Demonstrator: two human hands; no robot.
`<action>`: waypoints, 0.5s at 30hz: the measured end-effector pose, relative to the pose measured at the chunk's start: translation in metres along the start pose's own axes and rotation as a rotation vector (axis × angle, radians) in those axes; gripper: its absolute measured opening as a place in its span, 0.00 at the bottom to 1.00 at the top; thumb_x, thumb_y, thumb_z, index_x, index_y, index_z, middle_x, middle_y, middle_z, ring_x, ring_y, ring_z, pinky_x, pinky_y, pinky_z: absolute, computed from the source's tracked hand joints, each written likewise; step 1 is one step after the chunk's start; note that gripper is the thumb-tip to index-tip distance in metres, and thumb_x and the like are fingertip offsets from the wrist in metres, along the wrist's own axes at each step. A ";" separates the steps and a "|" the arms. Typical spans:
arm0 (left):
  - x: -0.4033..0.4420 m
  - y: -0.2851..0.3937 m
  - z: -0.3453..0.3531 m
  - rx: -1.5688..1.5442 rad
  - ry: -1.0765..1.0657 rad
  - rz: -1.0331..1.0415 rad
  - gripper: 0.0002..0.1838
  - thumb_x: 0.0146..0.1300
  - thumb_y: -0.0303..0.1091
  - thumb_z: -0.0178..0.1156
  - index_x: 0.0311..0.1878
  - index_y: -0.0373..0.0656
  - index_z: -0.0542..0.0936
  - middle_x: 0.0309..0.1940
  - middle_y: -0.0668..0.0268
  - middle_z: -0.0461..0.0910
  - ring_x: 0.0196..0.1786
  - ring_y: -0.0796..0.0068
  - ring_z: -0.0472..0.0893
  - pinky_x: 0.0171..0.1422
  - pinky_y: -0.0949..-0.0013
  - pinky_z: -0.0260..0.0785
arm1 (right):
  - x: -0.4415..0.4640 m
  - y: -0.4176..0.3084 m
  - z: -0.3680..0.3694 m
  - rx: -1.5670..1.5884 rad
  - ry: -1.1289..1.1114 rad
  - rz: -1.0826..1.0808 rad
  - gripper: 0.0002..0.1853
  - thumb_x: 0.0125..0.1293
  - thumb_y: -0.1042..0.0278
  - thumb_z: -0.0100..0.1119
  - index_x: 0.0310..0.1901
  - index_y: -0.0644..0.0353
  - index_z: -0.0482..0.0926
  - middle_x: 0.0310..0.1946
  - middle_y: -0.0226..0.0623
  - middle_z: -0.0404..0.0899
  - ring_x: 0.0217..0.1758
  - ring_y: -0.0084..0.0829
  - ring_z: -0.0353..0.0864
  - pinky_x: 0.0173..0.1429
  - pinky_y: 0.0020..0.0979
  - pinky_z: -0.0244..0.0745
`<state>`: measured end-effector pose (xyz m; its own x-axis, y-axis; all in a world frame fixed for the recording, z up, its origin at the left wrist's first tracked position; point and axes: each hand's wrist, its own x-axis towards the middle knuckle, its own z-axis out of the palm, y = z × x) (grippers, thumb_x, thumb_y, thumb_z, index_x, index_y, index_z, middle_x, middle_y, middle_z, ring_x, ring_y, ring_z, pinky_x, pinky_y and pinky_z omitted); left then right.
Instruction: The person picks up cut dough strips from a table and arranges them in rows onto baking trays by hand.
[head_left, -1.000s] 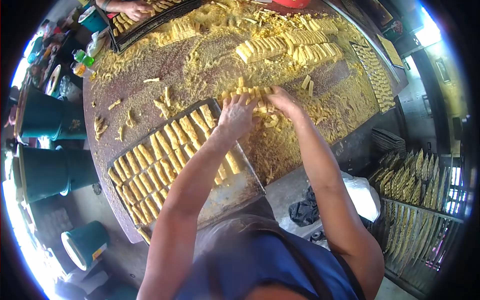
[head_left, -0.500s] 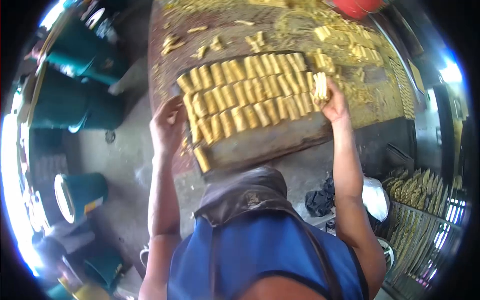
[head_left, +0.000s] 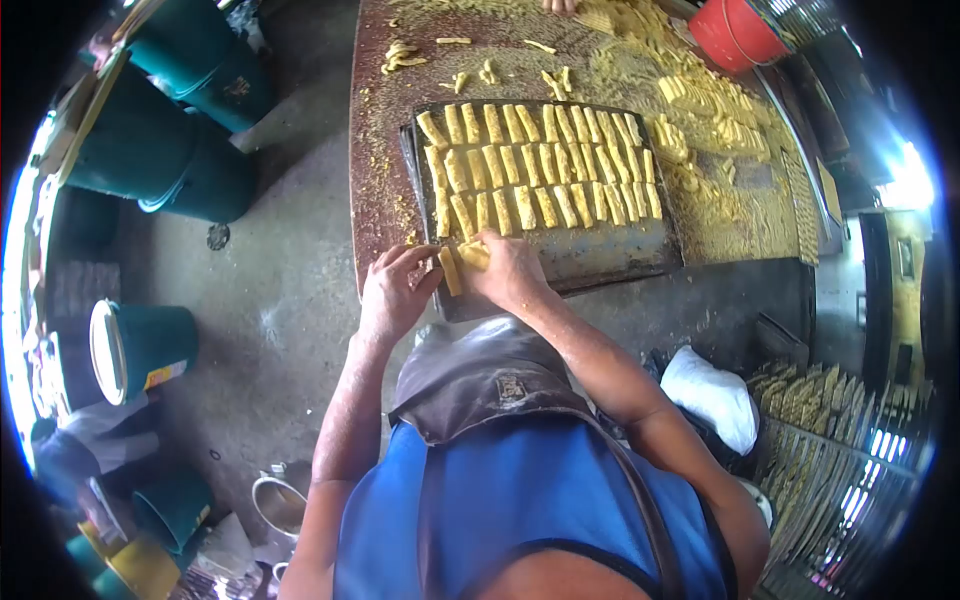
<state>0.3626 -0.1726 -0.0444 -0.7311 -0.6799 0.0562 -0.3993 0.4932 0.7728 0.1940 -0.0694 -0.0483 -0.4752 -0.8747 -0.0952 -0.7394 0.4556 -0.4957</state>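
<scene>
Yellow sticks (head_left: 527, 208) are lying in three rows on the dark tray (head_left: 610, 255), reaching from near its left edge towards its right edge. Close to the tray's near left corner, one lone stick (head_left: 450, 271) is lying between the two hands. The left hand (head_left: 395, 288) is holding its fingers half curled, tips at or just beside that stick — whether they are gripping it, I cannot tell. The right hand (head_left: 512, 272) is holding a small clump of yellow pieces (head_left: 474, 256) in bent fingers, which are hiding the count. Good handling here is probably calling for light fingertips along the sides, since the sticks are looking soft enough to dent — and for spacing them evenly, roughly following the tray's left edge.
</scene>
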 end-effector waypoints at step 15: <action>-0.001 0.040 0.037 0.311 0.038 0.272 0.22 0.47 0.43 0.75 0.48 0.52 0.85 0.48 0.69 0.81 0.56 0.64 0.76 0.64 0.53 0.59 | -0.003 0.049 -0.028 0.245 -0.021 0.081 0.27 0.55 0.54 0.71 0.53 0.61 0.79 0.40 0.53 0.85 0.46 0.51 0.86 0.52 0.44 0.80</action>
<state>0.3272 -0.1320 -0.0366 -0.8146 -0.5185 0.2598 -0.3466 0.7944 0.4989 0.1454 -0.0399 -0.0481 -0.5167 -0.8412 -0.1597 -0.5604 0.4733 -0.6796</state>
